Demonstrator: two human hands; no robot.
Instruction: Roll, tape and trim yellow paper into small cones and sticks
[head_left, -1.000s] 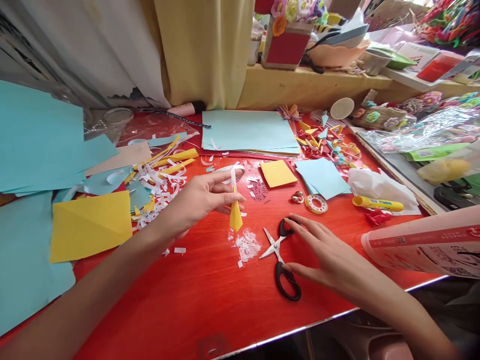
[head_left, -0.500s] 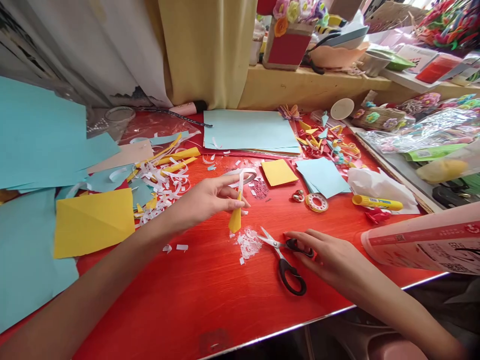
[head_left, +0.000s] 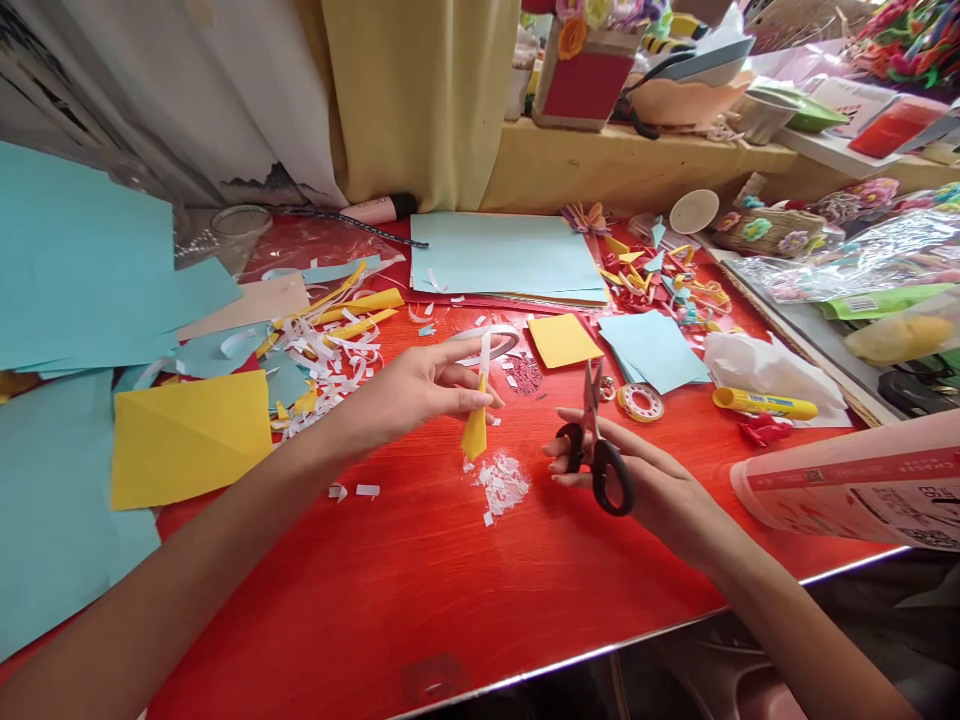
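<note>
My left hand (head_left: 409, 395) pinches a small folded yellow paper piece (head_left: 474, 437) between thumb and fingers. A white tape strip (head_left: 485, 352) lies along that piece and reaches up towards a roll of tape (head_left: 511, 343) just behind my fingers. Lower right, my right hand (head_left: 664, 495) holds black-handled scissors (head_left: 592, 395) off the table, its fingers around one handle loop. Their blades point up and away, nearly together. Under the yellow piece lies a small heap of white paper scraps (head_left: 502, 485).
White and yellow offcuts (head_left: 337, 365) and a yellow sheet (head_left: 191, 438) lie left, beside blue sheets (head_left: 82, 270). Yellow squares (head_left: 562, 341), blue squares (head_left: 652, 350) and a glue stick (head_left: 763, 403) lie right. A large pink-and-white cup (head_left: 847, 490) stands near the right edge.
My right hand has picked up the scissors from the table and turned their blades upward. The left hand keeps its pinch on the yellow piece, and the view has shifted slightly.
</note>
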